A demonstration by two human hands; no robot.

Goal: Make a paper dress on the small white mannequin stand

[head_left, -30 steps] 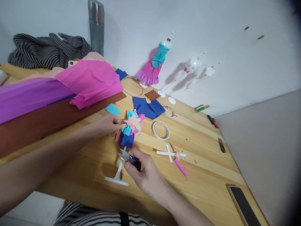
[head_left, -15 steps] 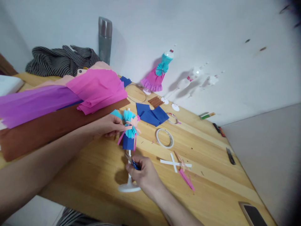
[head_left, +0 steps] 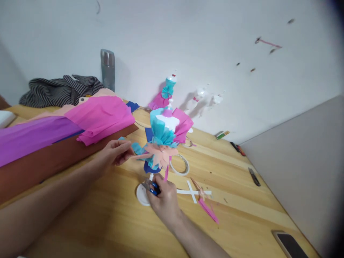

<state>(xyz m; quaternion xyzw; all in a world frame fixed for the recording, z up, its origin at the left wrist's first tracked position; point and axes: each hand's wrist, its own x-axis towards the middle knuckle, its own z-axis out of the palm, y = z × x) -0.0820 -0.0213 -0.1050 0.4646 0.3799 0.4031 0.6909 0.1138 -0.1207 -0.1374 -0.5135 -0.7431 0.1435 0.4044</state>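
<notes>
A small white mannequin (head_left: 168,122) on a stand leans over the table, dressed in teal, pink, peach and dark blue crepe paper. My left hand (head_left: 119,151) pinches the end of a peach strip (head_left: 142,156) that runs to the peach flower (head_left: 161,153) at the mannequin's waist. Small blue-handled scissors (head_left: 152,188) are held in my right hand (head_left: 165,200), beside the stand's pole and just above its round white base (head_left: 142,195).
Pink (head_left: 102,114), purple and brown paper sheets cover the left. Behind are a striped cloth (head_left: 61,91), a bottle (head_left: 108,70) and a dressed mannequin (head_left: 167,92). A tape roll (head_left: 185,168), paper scraps (head_left: 208,209), cutter (head_left: 254,176) and phone (head_left: 290,245) lie rightward.
The mannequin has tilted towards me and its upper body now shows larger. My left hand has moved away to its left. The camera view has shifted.
</notes>
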